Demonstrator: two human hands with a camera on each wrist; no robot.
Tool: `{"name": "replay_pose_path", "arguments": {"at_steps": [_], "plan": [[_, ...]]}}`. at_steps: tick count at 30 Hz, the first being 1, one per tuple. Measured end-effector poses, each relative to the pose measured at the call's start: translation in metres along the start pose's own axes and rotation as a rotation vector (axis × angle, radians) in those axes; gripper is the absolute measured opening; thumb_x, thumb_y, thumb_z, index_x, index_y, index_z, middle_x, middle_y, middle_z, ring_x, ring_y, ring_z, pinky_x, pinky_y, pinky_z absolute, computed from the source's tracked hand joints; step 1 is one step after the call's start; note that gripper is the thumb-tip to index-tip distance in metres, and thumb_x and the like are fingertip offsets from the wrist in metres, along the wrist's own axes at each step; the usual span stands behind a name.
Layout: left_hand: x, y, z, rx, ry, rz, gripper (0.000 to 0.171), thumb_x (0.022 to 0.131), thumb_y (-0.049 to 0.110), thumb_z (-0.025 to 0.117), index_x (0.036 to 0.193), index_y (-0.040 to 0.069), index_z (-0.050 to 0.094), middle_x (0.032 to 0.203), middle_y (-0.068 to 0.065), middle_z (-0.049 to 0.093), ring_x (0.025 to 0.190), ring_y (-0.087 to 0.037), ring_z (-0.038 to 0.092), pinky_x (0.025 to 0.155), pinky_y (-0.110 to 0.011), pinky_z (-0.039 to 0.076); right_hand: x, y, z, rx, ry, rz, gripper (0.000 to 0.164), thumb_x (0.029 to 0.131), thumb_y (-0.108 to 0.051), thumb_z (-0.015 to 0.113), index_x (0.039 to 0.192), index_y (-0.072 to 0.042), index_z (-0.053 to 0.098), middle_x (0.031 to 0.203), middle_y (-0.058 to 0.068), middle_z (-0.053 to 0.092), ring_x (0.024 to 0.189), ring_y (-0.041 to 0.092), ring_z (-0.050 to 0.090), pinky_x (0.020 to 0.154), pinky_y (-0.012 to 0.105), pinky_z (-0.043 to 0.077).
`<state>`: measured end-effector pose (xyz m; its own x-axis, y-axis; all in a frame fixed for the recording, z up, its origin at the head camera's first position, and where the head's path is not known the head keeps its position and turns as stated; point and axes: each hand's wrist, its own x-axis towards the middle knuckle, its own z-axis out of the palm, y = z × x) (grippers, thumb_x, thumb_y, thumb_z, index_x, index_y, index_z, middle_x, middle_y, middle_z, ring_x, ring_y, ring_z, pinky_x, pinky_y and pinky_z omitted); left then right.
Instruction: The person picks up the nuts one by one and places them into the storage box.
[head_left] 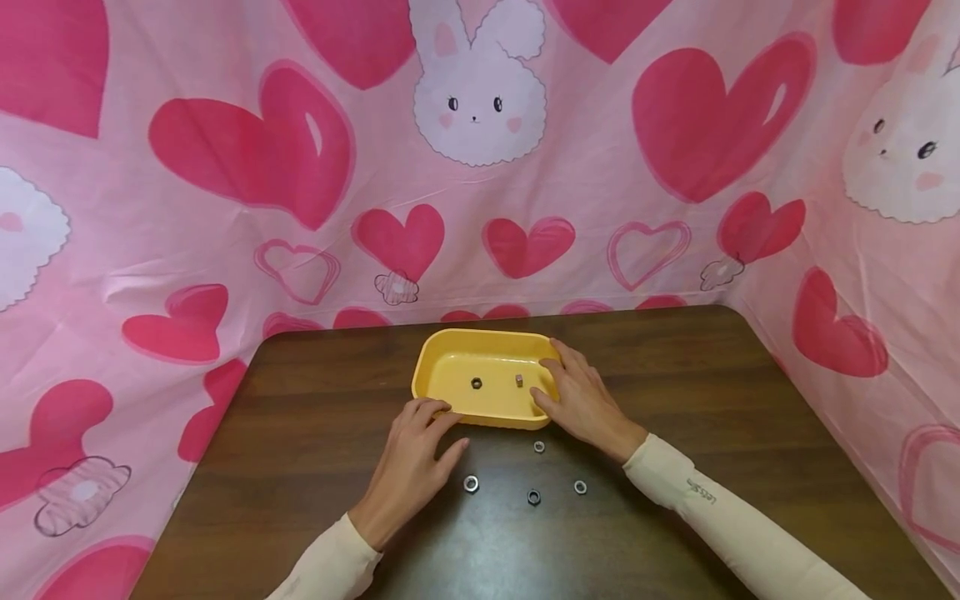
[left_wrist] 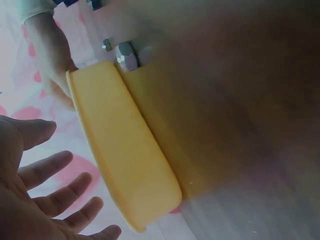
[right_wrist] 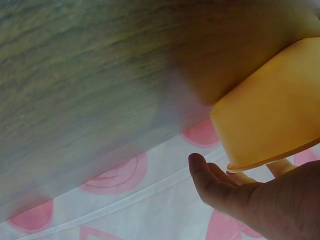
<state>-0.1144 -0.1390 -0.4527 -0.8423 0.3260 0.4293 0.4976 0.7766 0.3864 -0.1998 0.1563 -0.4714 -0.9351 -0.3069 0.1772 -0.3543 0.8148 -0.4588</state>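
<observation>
A yellow rectangular tub [head_left: 480,421] stands near the far side of the table, with a dark hex nut [head_left: 477,383] and a small coppery nut [head_left: 519,381] inside. My left hand [head_left: 411,458] is at its near left corner; in the left wrist view its fingers [left_wrist: 65,197] are spread, with a gap between them and the tub wall. At the right end, my right hand [head_left: 588,408] reaches over the rim, loosely extended. Its thumb and some fingers lie over the inside, while another finger [right_wrist: 201,172] shows beyond the tub's corner in the right wrist view.
Several nuts lie on the table in front of the tub: a silver nut [head_left: 471,483], a dark nut [head_left: 534,497], a lighter nut [head_left: 581,487] and a small nut [head_left: 539,447]. A pink heart-print cloth [head_left: 450,192] hangs behind and beside the dark wooden table [head_left: 300,467].
</observation>
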Motion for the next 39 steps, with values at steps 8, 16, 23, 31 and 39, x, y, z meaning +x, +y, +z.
{"name": "replay_pose_path", "arguments": {"at_steps": [8, 16, 23, 31, 39], "plan": [[-0.014, -0.003, -0.001, 0.024, 0.003, -0.007, 0.045, 0.085, 0.024, 0.098, 0.124, 0.009, 0.082, 0.126, -0.007, 0.073, 0.125, -0.032, 0.06, 0.105, -0.06, 0.053, -0.001, 0.0, 0.0, 0.005, -0.002, 0.012, 0.06, 0.101, -0.038, 0.071, 0.147, 0.0, 0.064, 0.175, 0.021, 0.032, 0.156, 0.044, 0.038, 0.123, 0.069, 0.037], [-0.022, -0.002, 0.0, 0.027, -0.038, -0.049, 0.043, 0.085, 0.025, 0.098, 0.123, 0.01, 0.083, 0.126, -0.007, 0.073, 0.125, -0.03, 0.061, 0.104, -0.059, 0.054, 0.0, 0.0, -0.001, 0.013, 0.0, 0.014, 0.06, 0.101, -0.039, 0.071, 0.147, -0.001, 0.064, 0.175, 0.021, 0.032, 0.156, 0.044, 0.038, 0.122, 0.069, 0.037], [-0.026, -0.009, 0.008, 0.004, -0.116, 0.004, 0.044, 0.086, 0.03, 0.098, 0.122, 0.012, 0.083, 0.126, -0.007, 0.073, 0.124, -0.032, 0.062, 0.103, -0.062, 0.054, 0.001, 0.001, -0.002, 0.016, 0.001, 0.011, 0.061, 0.101, -0.039, 0.072, 0.148, -0.001, 0.063, 0.175, 0.02, 0.031, 0.156, 0.044, 0.037, 0.123, 0.069, 0.036], [-0.027, -0.017, 0.011, 0.014, -0.263, 0.065, 0.047, 0.086, 0.04, 0.095, 0.125, 0.018, 0.083, 0.14, -0.015, 0.068, 0.137, -0.042, 0.055, 0.114, -0.08, 0.039, 0.0, 0.0, -0.001, 0.018, -0.001, 0.013, 0.061, 0.1, -0.038, 0.073, 0.147, -0.001, 0.064, 0.175, 0.02, 0.032, 0.156, 0.043, 0.038, 0.123, 0.069, 0.037], [-0.027, -0.016, 0.015, 0.042, -0.351, 0.085, 0.042, 0.09, 0.038, 0.092, 0.127, 0.019, 0.082, 0.141, -0.013, 0.067, 0.138, -0.041, 0.054, 0.111, -0.086, 0.035, 0.0, -0.001, -0.001, 0.014, -0.004, 0.013, 0.061, 0.101, -0.038, 0.073, 0.147, -0.001, 0.064, 0.175, 0.02, 0.032, 0.156, 0.043, 0.038, 0.122, 0.069, 0.038]]}}
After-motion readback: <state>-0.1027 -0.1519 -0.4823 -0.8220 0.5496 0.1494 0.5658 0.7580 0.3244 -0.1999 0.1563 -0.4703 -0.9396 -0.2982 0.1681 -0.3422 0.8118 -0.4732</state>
